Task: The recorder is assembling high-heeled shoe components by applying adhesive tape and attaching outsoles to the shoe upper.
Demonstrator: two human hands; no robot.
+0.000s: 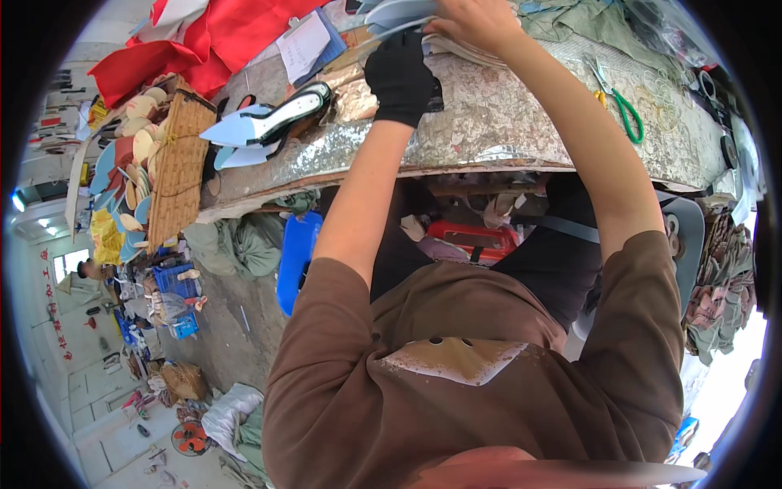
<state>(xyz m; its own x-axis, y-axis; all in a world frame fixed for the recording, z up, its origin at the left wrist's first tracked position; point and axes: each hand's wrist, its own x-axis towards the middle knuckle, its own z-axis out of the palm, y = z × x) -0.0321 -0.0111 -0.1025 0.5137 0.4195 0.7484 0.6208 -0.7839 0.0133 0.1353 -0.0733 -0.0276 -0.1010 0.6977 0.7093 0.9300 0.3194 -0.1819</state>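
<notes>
My left hand [401, 77], in a black glove, is at the far edge of the worktable with its fingers closed around thin light-blue sole pieces [399, 14]. Bare and just to its right, my right hand [476, 24] has its fingers bent onto the edge of the same pieces; the top of the view cuts off part of them. Below the right hand lies a stack of pale, curved-edged sheets [468, 55]. Left of the glove, a pair of black-edged shoe parts with light-blue soles [273, 121] rests near the table's front edge.
Scissors with green handles [627, 116] lie right on the worn worktable [521, 122]. A wicker basket [175, 167] of loose soles stands left, below red material [204, 49]. White paper [303, 45] lies behind the shoe parts. Beneath are a blue stool [297, 261] and a red container [476, 240].
</notes>
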